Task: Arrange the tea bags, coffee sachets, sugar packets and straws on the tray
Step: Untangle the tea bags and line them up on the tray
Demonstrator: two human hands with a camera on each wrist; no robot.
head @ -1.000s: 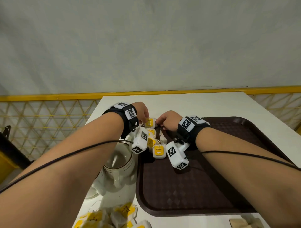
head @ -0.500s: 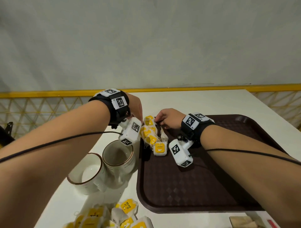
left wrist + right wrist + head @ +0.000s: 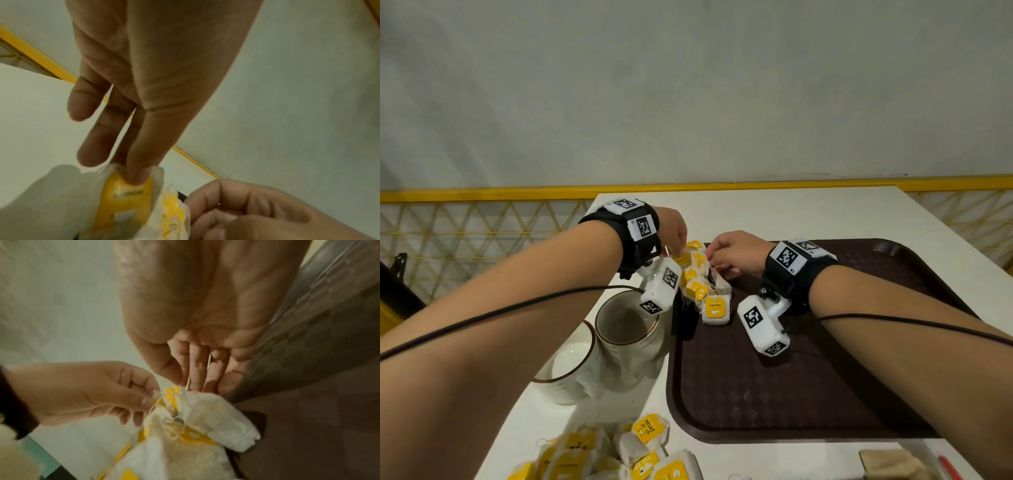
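A dark brown tray (image 3: 756, 394) lies on the white table (image 3: 791, 212). A row of white tea bags with yellow tags (image 3: 700, 284) runs along the tray's far left corner. My left hand (image 3: 681, 251) pinches a tea bag (image 3: 127, 194) at the far end of the row between thumb and fingers (image 3: 135, 172). My right hand (image 3: 714, 260) is just to the right, over the tray. Its thumb and fingertips (image 3: 196, 382) close on the top edge of a neighbouring tea bag (image 3: 205, 410). My left hand (image 3: 92, 394) shows beside it, among loose strings.
Two white mugs (image 3: 626, 329) (image 3: 571, 370) stand left of the tray. A loose heap of tea bags (image 3: 619, 452) lies at the table's near edge. Brown packets (image 3: 890, 462) and a red straw (image 3: 948, 467) lie at the near right. A yellow railing (image 3: 482, 195) runs behind the table.
My left wrist has risen and drawn a little left, uncovering the second mug. Both hands stay at the far end of the tea bag row.
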